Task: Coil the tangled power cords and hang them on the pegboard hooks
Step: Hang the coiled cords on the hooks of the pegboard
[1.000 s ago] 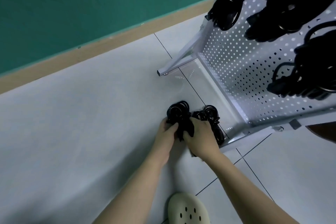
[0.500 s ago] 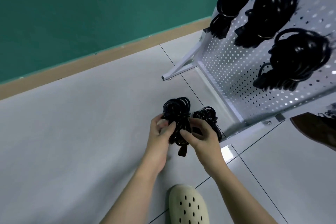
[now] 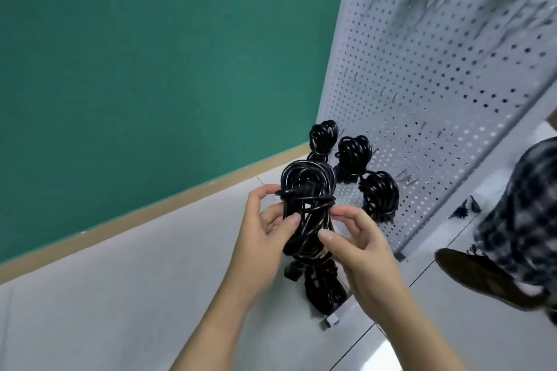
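Observation:
A coiled black power cord (image 3: 304, 214), wrapped once around its middle, is held up in front of the white pegboard (image 3: 437, 84). My left hand (image 3: 262, 229) grips its left side with thumb and fingers. My right hand (image 3: 358, 238) pinches its right side. Three coiled black cords (image 3: 352, 153) hang on hooks low on the pegboard, just behind the held one. Another black cord bundle (image 3: 322, 286) lies on the floor below my hands.
A green wall (image 3: 150, 54) with a wooden skirting board (image 3: 120, 220) stands to the left. Another person's checked trouser leg (image 3: 524, 205) and dark shoe (image 3: 482, 277) are at the right. The pegboard's foot (image 3: 331, 321) rests on the tiled floor.
Both hands lifted the coiled cord off the floor up to the pegboard's lower hooks. The camera tilted upward; the cream shoe left view and another person's leg came in.

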Demonstrator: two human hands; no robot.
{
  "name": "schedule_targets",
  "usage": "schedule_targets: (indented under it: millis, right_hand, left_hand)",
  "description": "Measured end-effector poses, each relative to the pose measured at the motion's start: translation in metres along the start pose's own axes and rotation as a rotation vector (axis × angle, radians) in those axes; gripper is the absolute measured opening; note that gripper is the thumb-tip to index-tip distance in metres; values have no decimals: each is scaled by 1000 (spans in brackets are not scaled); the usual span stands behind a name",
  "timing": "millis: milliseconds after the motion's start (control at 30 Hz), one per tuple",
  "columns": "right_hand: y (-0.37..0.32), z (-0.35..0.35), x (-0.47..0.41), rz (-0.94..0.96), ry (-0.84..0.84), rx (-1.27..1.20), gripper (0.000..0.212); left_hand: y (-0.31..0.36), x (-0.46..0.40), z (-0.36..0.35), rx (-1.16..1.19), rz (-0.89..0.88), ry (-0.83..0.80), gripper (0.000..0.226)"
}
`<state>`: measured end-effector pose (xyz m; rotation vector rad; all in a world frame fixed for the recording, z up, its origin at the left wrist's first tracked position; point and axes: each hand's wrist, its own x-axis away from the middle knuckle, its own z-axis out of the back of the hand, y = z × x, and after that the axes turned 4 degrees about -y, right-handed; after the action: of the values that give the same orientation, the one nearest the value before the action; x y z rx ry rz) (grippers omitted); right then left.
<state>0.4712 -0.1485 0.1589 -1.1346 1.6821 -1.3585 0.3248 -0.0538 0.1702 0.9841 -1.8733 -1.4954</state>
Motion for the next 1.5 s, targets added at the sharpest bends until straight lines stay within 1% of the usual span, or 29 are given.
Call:
schedule_targets:
  millis: [67, 167, 267, 400, 500, 633, 733, 867, 1000, 1100, 1300, 1500]
  right_hand:
    - [-31, 1, 5, 65, 14, 5, 53]
    - [-74, 2, 15, 143, 77, -9, 38]
    - [-104, 9, 24, 201, 146, -30, 32]
    - [-126, 22, 29, 253, 299, -50, 44]
    - [-136, 29, 22, 265, 395, -30, 35]
    - [-155, 39, 11, 307, 464, 49, 39]
    - [-175, 44, 4, 372, 493, 120, 40]
    - [-198, 46, -7, 462, 501, 168, 34]
    - [-216, 50, -18, 545, 501, 216, 40]
    - [-223, 56, -26, 582, 529, 248, 43]
    - [-227, 60, -41, 615, 557, 239, 41]
    - [-231, 63, -47, 663, 611, 274, 40]
  left_hand:
    - [23, -1, -19, -18, -42, -26, 37]
    - [52, -5, -53, -71, -91, -46, 31]
    - [73, -11, -86, -103, -112, -83, 32]
    - [91, -26, -115, -132, -84, -149, 40]
    - [98, -35, -135, -180, -88, -145, 39]
    - [101, -45, -161, -172, -114, -132, 39]
    - [108, -54, -171, -103, -143, -127, 39]
    - [121, -74, -185, 11, -144, -117, 37]
    - [129, -93, -202, 129, -175, -133, 37]
    - [132, -105, -211, 136, -193, -151, 39]
    - [140, -120, -217, 99, -239, -176, 39]
    - [145, -131, -223, 117, -277, -217, 41]
